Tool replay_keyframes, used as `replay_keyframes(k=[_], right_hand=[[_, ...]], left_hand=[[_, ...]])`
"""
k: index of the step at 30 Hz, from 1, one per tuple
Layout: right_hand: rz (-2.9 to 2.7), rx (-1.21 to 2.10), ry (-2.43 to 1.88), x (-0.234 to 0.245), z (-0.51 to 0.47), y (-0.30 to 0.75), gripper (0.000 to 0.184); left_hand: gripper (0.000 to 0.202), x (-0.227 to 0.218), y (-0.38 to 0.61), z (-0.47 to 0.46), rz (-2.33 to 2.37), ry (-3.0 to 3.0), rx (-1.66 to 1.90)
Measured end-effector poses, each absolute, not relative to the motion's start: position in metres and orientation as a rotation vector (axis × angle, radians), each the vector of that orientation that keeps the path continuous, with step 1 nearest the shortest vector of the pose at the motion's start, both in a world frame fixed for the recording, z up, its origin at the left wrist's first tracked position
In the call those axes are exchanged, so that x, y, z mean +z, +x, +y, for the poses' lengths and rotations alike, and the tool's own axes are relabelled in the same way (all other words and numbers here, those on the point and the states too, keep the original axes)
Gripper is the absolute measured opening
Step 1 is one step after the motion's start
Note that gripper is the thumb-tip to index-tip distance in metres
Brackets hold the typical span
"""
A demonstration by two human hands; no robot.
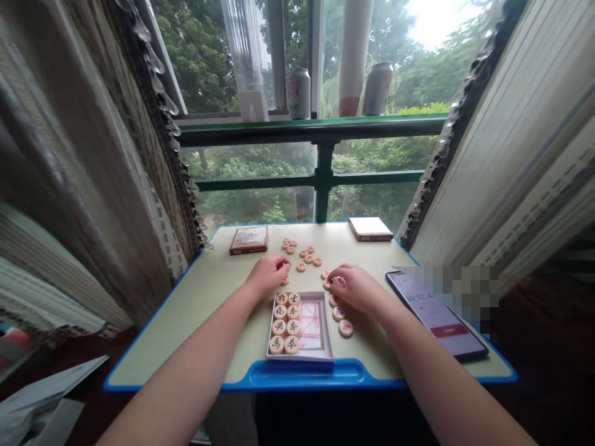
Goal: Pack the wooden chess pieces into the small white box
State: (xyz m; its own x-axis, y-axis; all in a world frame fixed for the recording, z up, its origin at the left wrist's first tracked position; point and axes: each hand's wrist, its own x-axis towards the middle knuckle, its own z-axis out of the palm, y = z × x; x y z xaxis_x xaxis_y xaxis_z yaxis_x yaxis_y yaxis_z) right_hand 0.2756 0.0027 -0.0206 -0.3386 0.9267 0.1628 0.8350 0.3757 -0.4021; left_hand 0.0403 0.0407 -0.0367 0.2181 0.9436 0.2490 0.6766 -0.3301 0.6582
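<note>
A shallow white tray [320, 328] lies at the near edge of a small green desk [218, 297]. Several round wooden chess pieces [286, 322] are packed in two columns in the tray's left half. My left hand [268, 274] rests just above the tray, fingers curled round a piece at its tip. My right hand [357, 288] sits to the tray's right, pinching a piece with red lettering [338, 281]. More loose pieces [304, 254] are scattered beyond both hands, and others [341, 321] lie under my right wrist.
A brown box lid [249, 240] lies at the far left of the desk and a flat box [370, 228] at the far right. A phone [437, 316] rests by my right forearm. Cans [300, 93] stand on the window ledge, curtains on both sides.
</note>
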Motion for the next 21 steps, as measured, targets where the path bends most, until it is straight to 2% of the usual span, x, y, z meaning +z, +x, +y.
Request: replay_keyframes(k=[8, 13, 21], right_hand=[[-2.277, 0.303, -1.511, -0.025, 0.007, 0.269, 0.014], [-2.188, 0.288, -1.502, -0.019, 0.001, 0.265, 0.012], [-2.404, 0.362, -1.069, -0.004, -0.027, 0.254, 0.009]], left_hand=[[0.025, -0.023, 0.055, 0.017, 1.304, 2.310, 0.850], [0.026, -0.019, 0.048, 0.017, 1.334, 2.111, 0.801], [0.036, -0.017, 0.044, 0.017, 1.281, 1.993, 0.633]])
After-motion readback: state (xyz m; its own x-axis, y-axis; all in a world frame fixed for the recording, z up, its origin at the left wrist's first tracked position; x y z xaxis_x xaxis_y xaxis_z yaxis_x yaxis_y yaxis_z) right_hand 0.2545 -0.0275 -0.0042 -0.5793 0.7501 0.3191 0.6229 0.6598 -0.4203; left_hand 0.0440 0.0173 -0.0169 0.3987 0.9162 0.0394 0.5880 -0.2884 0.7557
